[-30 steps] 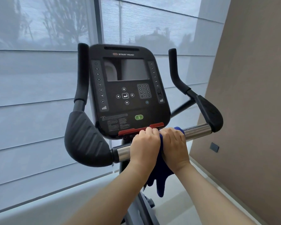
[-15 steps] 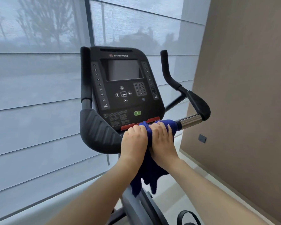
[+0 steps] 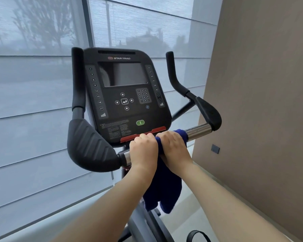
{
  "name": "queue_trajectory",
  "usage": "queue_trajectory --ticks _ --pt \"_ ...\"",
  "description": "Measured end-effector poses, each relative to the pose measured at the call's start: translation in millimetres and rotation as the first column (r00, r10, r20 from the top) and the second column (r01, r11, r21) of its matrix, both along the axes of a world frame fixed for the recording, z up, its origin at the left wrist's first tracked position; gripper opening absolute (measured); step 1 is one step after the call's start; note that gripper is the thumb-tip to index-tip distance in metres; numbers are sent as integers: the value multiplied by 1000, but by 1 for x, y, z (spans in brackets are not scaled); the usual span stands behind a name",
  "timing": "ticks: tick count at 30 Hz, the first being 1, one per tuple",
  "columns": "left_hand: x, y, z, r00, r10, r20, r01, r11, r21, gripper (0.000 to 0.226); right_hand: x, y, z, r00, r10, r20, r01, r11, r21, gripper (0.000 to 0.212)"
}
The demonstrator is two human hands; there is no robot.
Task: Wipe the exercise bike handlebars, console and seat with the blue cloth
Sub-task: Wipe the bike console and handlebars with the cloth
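The exercise bike's black console faces me, with a chrome handlebar bar running beneath it between two black grip pads. The blue cloth is wrapped over the bar's middle and hangs down below it. My left hand grips the bar just left of the cloth, touching its edge. My right hand grips the cloth around the bar. The seat is out of view.
Upright black handlebar horns rise on both sides of the console. A window with grey blinds fills the left and back. A brown wall stands close on the right. The bike frame and a pedal strap lie below.
Both hands stay clamped on the bar with the cloth. The cloth shows more to the right of my right hand than one second ago. My view shifted slightly.
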State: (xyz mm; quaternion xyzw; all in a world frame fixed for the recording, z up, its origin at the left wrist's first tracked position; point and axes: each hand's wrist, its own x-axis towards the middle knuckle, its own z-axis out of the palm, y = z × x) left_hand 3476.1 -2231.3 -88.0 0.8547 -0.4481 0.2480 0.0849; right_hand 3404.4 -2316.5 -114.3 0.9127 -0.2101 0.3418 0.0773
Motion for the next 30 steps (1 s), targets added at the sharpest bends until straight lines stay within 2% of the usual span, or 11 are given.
queue_trajectory --ticks 5,9,12,13,16,19,22,24,27,30 --pt "-10 -25 -2 999 18 -26 -18 1000 -12 14 -3 -24 -7 999 -37 -20 36 999 -33 37" --pt "-19 -26 -1 996 85 8 -85 996 -11 15 -6 -26 -8 1000 20 9 -20 998 -55 40" --pt "-29 -18 -3 989 130 72 -129 991 -21 20 -16 -29 -7 997 51 -60 -58 991 -118 47" --pt "-33 -14 -5 983 138 121 -135 990 -29 26 -22 -32 -6 995 60 -81 -72 985 -158 48" --pt "-42 -9 -10 973 82 214 -77 996 -33 68 -42 -49 2 985 98 -144 -134 955 -265 43" --pt "-58 -28 -10 980 37 193 -47 998 50 87 -63 -80 11 966 39 -255 -118 946 -302 54" --pt "-75 -68 -16 996 9 86 -20 991 130 88 -83 -122 9 922 14 -387 -88 981 -174 67" --pt "-88 -96 -18 997 22 70 -30 992 123 90 -96 -146 8 921 -22 -388 -43 986 -158 71" --pt "-96 -129 -15 996 80 50 -85 992 91 90 -104 -167 10 922 13 -387 -75 987 -144 70" --pt "-93 -149 -8 984 163 66 -169 982 86 60 -98 -170 7 940 58 -335 -108 985 -133 65"
